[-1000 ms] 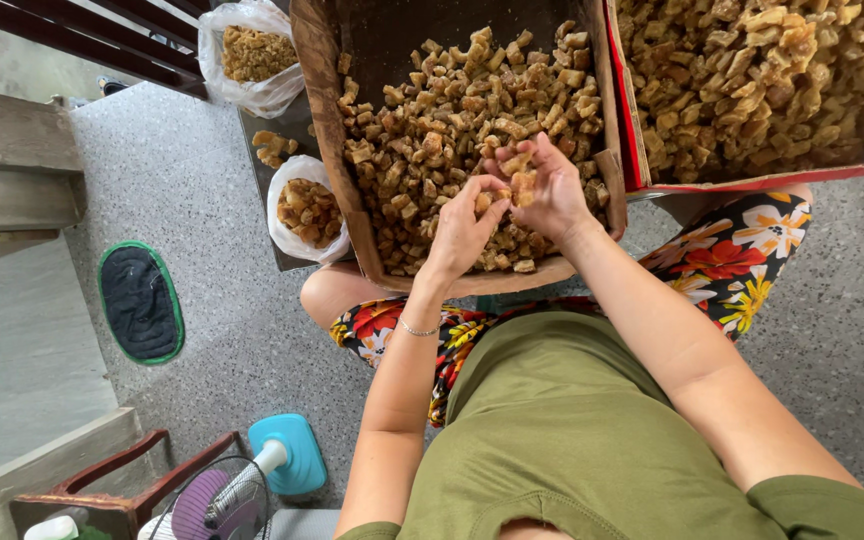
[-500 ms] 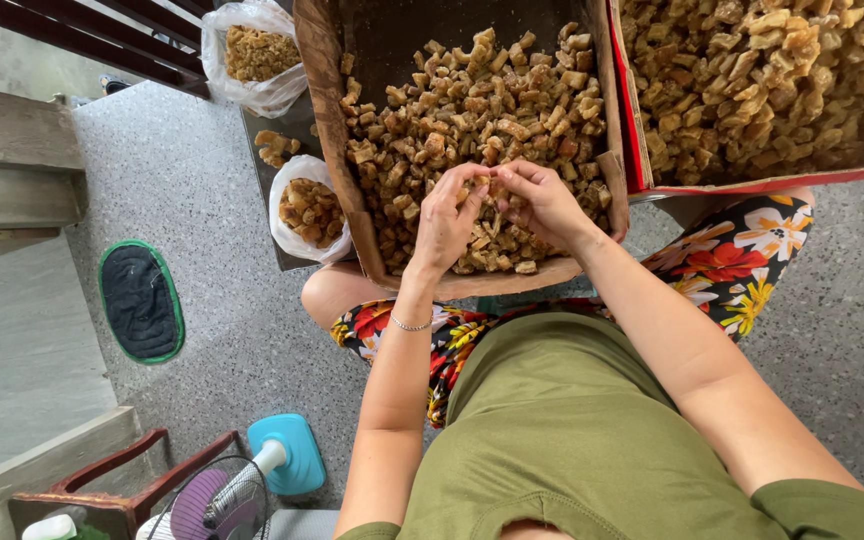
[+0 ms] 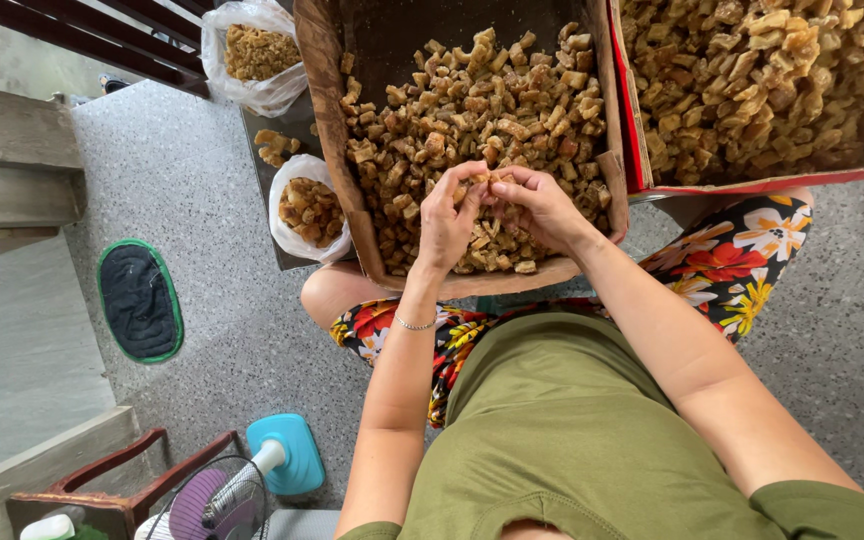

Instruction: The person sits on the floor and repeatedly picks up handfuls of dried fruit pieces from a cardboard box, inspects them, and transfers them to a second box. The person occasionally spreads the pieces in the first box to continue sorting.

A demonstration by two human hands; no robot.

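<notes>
Speckled grey terrazzo floor (image 3: pixel 202 170) fills the left and lower right of the frame, and on it sits a person in an olive shirt (image 3: pixel 562 440) and flowered shorts (image 3: pixel 752 250), seen from above.

Two cardboard boxes take up the top of the frame. The brown cardboard box (image 3: pixel 337 150) at top centre rests against the person's knees and is roughly two-thirds covered with golden-brown fried pieces (image 3: pixel 472 110); its far end shows bare dark card. The red-edged box (image 3: pixel 752 185) at upper right is heaped full of the same pieces.

To the left of the brown box are two clear plastic bags: the upper bag (image 3: pixel 252 50) at top left looks well filled, while the lower bag (image 3: pixel 307 205) beside the box holds a smaller share, so the bagging seems partly done with most of the stock still in the boxes. A small loose cluster of pieces (image 3: pixel 272 145) lies between the bags.

Over the near end of the brown box, the left hand (image 3: pixel 447 215) and right hand (image 3: pixel 542 205) meet. The fingers of both are curled closed around a single fried piece (image 3: pixel 487 180) pinched between them, just above the heap.

Smaller things: one dark oval mat (image 3: pixel 137 300) with green trim at left, one turquoise-based fan (image 3: pixel 252 470) at bottom left, and one thin bracelet (image 3: pixel 414 324) on the left wrist.
</notes>
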